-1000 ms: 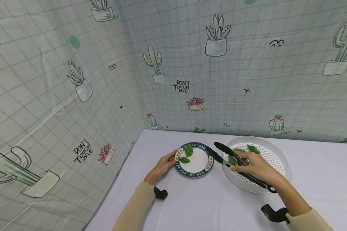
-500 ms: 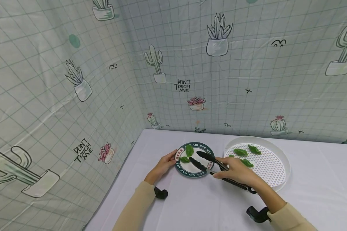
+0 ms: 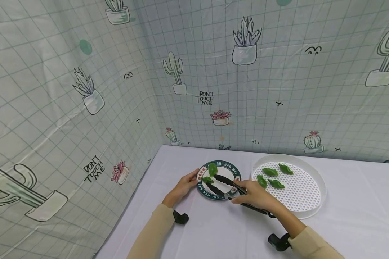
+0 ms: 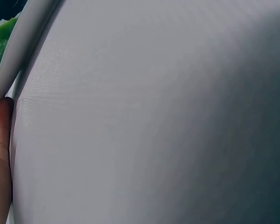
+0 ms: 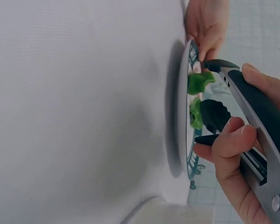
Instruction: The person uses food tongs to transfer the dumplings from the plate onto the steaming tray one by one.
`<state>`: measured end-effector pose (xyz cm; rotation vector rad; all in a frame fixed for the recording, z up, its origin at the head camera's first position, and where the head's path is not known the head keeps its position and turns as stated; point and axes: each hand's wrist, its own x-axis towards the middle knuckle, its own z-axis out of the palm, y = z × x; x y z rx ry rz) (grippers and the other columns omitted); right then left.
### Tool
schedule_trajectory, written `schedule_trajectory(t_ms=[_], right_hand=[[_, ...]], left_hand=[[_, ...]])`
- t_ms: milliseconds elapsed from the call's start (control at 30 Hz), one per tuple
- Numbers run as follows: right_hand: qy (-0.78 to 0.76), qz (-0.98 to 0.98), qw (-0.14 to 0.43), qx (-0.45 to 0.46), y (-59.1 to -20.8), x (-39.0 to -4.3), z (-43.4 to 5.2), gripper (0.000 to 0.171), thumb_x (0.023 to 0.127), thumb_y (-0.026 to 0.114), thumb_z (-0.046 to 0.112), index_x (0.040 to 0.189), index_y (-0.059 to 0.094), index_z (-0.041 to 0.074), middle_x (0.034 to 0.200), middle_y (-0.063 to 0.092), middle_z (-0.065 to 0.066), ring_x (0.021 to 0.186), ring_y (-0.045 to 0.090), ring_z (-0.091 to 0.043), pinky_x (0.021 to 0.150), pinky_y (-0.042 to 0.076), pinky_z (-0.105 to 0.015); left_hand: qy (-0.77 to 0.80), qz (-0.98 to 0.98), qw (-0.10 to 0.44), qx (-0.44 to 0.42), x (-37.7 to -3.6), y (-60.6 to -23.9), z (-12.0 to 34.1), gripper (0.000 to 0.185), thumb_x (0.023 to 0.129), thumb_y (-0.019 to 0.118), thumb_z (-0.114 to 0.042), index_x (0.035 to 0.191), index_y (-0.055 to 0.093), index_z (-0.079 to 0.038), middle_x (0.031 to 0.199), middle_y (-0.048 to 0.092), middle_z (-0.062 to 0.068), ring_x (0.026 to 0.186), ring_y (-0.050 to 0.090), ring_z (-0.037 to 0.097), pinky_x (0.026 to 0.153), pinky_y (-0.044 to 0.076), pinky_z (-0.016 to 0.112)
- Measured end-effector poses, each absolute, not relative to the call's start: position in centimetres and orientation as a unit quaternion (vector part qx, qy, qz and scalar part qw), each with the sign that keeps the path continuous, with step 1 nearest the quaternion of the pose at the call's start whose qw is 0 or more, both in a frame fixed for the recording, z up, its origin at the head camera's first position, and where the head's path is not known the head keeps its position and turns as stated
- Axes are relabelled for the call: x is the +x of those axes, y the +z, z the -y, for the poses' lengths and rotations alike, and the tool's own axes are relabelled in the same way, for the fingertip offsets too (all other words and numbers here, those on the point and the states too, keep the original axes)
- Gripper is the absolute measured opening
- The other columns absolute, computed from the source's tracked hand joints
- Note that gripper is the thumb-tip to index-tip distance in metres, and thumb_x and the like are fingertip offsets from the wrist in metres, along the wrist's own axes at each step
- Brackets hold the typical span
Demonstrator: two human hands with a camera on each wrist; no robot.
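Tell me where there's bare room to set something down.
Free: the white table right of the perforated tray, and the strip behind the plate. Crowded: the plate, under the tongs and both hands.

Both forearms wear long, beige, close-fitting sleeves ending at the wrist. The left hand point(image 3: 182, 187) and right hand point(image 3: 257, 197) are bare, without rings or gloves. A small black camera mount is strapped under each wrist, left point(image 3: 180, 217) and right point(image 3: 279, 241).
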<state>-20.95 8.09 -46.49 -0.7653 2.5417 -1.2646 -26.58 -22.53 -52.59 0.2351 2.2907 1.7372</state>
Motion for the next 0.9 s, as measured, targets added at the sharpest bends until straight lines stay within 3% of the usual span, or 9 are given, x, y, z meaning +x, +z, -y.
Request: schedule_trajectory(t_ms=[67, 167, 467, 667, 900], right_hand=[[-0.428, -0.861, 0.096, -0.259, -46.6, -20.9, -7.9, 0.074, 0.081, 0.083, 0.025, 0.136, 0.051, -0.014, 0.131, 0.058, -0.030, 0.095, 0.056, -0.028, 0.076, 0.049, -0.039], [-0.427, -0.861, 0.096, -0.260, -46.6, -20.9, -7.6, 0.073, 0.082, 0.082, 0.025, 0.136, 0.052, -0.013, 0.136, 0.054, -0.031, 0.103, 0.057, -0.030, 0.081, 0.050, -0.043], [-0.425, -0.861, 0.099, -0.262, -47.1, -21.1, -7.1, 0.069, 0.083, 0.081, 0.021, 0.135, 0.053, -0.014, 0.136, 0.052, -0.034, 0.097, 0.054, -0.029, 0.076, 0.047, -0.039], [-0.420, -0.863, 0.095, -0.263, -47.4, -21.2, -6.9, 0.069, 0.083, 0.081, 0.022, 0.134, 0.052, -0.016, 0.136, 0.052, -0.034, 0.125, 0.051, -0.041, 0.097, 0.048, -0.054], [-0.408, -0.870, 0.093, -0.261, -47.7, -21.3, -6.8, 0.070, 0.082, 0.082, 0.023, 0.134, 0.053, -0.015, 0.132, 0.056, -0.033, 0.116, 0.057, -0.036, 0.090, 0.050, -0.050]], left_hand=[[0.594, -0.790, 0.126, 0.083, -26.6, -52.6, 22.6, 0.054, 0.102, 0.049, 0.002, 0.153, 0.034, 0.000, 0.156, 0.035, 0.021, 0.145, 0.029, 0.034, 0.118, 0.023, 0.047], [0.594, -0.790, 0.125, 0.084, -26.6, -52.6, 22.6, 0.054, 0.102, 0.049, 0.002, 0.153, 0.034, 0.000, 0.155, 0.036, 0.022, 0.145, 0.030, 0.035, 0.118, 0.023, 0.048], [0.605, -0.782, 0.131, 0.079, -26.5, -52.5, 22.5, 0.054, 0.102, 0.049, 0.003, 0.153, 0.033, 0.000, 0.159, 0.029, 0.021, 0.147, 0.024, 0.035, 0.119, 0.022, 0.047], [0.618, -0.770, 0.135, 0.084, -26.6, -52.5, 22.6, 0.054, 0.101, 0.046, 0.005, 0.153, 0.032, 0.002, 0.159, 0.028, 0.022, 0.147, 0.023, 0.035, 0.119, 0.021, 0.047], [0.623, -0.764, 0.138, 0.093, -26.7, -52.5, 22.6, 0.054, 0.101, 0.046, 0.006, 0.153, 0.030, 0.004, 0.159, 0.026, 0.021, 0.148, 0.020, 0.034, 0.119, 0.020, 0.046]])
